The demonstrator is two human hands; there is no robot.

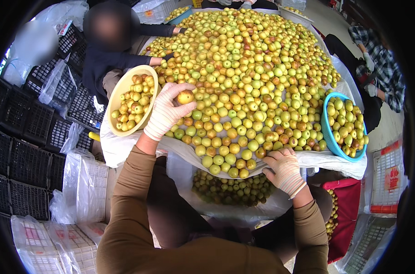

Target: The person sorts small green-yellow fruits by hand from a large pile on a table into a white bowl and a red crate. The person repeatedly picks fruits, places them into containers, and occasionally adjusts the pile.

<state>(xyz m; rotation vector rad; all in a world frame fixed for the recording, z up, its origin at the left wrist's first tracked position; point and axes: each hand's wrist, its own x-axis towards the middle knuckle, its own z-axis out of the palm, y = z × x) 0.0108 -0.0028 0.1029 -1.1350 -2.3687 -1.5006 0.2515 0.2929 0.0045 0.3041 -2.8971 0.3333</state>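
A large heap of yellow-green and reddish-brown jujube fruits [241, 78] covers the cloth-lined table before me. My left hand [169, 109], in a pale striped glove, holds one brownish jujube [185, 97] between thumb and fingers over the heap's left part. Just left of it stands a pale yellow basin [115, 99] partly filled with jujubes. At the front edge, my right hand [285, 168], gloved alike, rests with its fingertips against a brownish jujube [261, 152]; whether it grips the fruit, I cannot tell. Farther right, a blue basket [325, 126] full of jujubes tilts towards me.
White cloth [310, 160] hangs over the table's near edge. More jujubes [233, 188] lie below it, above my lap. A person [101, 65] reaches into the heap from the left; another [382, 65] sits at the right. Black crates [29, 164] and plastic-wrapped white crates [87, 188] stand at the left.
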